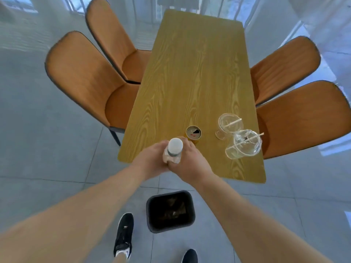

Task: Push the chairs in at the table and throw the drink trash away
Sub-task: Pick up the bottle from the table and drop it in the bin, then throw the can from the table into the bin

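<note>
A clear plastic bottle with a white cap [174, 150] stands upright over the near end of the wooden table [191, 73]. My left hand [150, 160] and my right hand [190, 161] both wrap around its body. Just behind it an opened yellow can [193, 133] stands on the table. Two clear plastic cups with straws sit at the near right: one [228, 124] farther back, one [245, 144] closer to the edge. A black bin [170, 210] sits on the floor below my hands. Four orange chairs are tucked against the table's long sides.
Two chairs stand on the left [89, 80] [115, 40] and two on the right [284, 67] [303, 118]. My black shoes [124, 234] stand on the grey tiled floor beside the bin. Windows run along the far wall.
</note>
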A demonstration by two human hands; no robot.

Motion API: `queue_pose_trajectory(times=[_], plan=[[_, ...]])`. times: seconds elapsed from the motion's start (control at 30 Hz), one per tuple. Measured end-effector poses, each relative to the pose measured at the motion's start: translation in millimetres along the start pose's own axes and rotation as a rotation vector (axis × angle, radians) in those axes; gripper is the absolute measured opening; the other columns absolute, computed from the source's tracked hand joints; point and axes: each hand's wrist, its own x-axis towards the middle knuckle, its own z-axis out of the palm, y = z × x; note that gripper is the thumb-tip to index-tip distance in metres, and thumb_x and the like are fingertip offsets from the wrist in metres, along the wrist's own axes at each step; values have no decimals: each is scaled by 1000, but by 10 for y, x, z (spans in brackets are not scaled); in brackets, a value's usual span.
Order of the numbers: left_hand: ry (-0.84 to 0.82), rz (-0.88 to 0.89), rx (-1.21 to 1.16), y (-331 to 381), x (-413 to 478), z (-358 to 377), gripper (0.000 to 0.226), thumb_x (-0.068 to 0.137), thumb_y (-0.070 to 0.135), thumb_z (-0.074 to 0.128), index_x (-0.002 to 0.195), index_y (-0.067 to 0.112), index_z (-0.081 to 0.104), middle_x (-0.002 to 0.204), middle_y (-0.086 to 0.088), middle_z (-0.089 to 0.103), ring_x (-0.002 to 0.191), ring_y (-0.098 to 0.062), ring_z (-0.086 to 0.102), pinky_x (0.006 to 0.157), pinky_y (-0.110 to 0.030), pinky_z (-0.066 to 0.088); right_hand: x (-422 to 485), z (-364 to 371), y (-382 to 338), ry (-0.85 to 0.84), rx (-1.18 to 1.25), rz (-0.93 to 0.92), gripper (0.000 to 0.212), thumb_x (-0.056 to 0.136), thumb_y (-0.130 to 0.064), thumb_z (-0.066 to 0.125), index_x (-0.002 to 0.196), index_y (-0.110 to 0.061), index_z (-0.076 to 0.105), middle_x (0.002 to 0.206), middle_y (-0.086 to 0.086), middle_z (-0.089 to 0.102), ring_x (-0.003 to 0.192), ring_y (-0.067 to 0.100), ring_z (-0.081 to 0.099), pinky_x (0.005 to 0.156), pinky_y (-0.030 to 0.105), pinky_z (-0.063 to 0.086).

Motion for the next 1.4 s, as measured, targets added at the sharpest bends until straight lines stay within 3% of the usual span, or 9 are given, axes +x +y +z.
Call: queue_pose_trajectory(times=[0.1,0.2,0.27,0.47,0.7,0.9,1.03,1.23,1.4], plan=[[89,73,15,25,-18,172,74,78,32,82,141,30,45,129,1,64,107,-23,67,83,-30,47,52,115,199,-4,100,-30,76,77,-37,79,142,-39,39,132,-7,57,115,23,60,91,44,54],[23,6,126,-230,48,194,95,66,65,77,148,37,38,147,2,55,132,-25,53,106,-45,46,112,157,369,40,122,-87,74,76,-36,83,140,-37,44,128,-7,61,107,20,64,86,43,56],[-2,-98,397,-553,117,192,108,71,85,60,159,35,23,168,-1,29,153,-30,26,123,-59,23,106,236,427,106,133,-114,73,79,-36,83,140,-33,44,127,-8,61,104,18,64,82,39,55],[196,-238,459,-1057,640,262,104,75,100,13,161,42,7,174,1,-5,158,-32,-10,118,-69,-9,18,483,476,257,130,-102,75,75,-47,83,138,-31,45,121,-10,62,102,11,60,79,33,52],[311,-119,446,-914,1002,537,102,80,97,11,163,38,11,174,-2,-2,158,-32,-11,120,-66,-12,-575,993,772,242,24,-347,76,69,-36,91,133,-27,51,125,-4,53,111,21,57,89,25,46],[329,-122,469,-954,1047,555,102,79,98,10,163,39,12,174,0,-2,158,-30,-11,121,-66,-9,-766,1661,1288,35,-179,-220,72,72,-44,78,137,-24,54,124,0,56,108,26,55,92,38,50],[336,-125,457,-960,1054,565,101,80,98,12,162,40,13,174,2,-1,158,-28,-10,122,-65,-9,-654,1813,1501,-304,-319,77,95,84,-62,70,160,-28,23,156,1,34,140,27,35,115,39,32],[328,-129,448,-942,1025,553,100,81,97,15,162,39,14,174,2,-1,158,-25,-10,122,-65,-8,-321,1155,1091,466,-47,-290,32,91,-26,71,115,-9,61,109,1,59,101,26,57,95,34,48],[350,-126,449,-918,1039,553,99,81,97,17,162,40,16,174,2,1,158,-25,-10,123,-63,-8,419,384,744,763,-1,-161,75,83,-34,81,142,-6,43,135,11,52,126,27,48,115,36,34]])
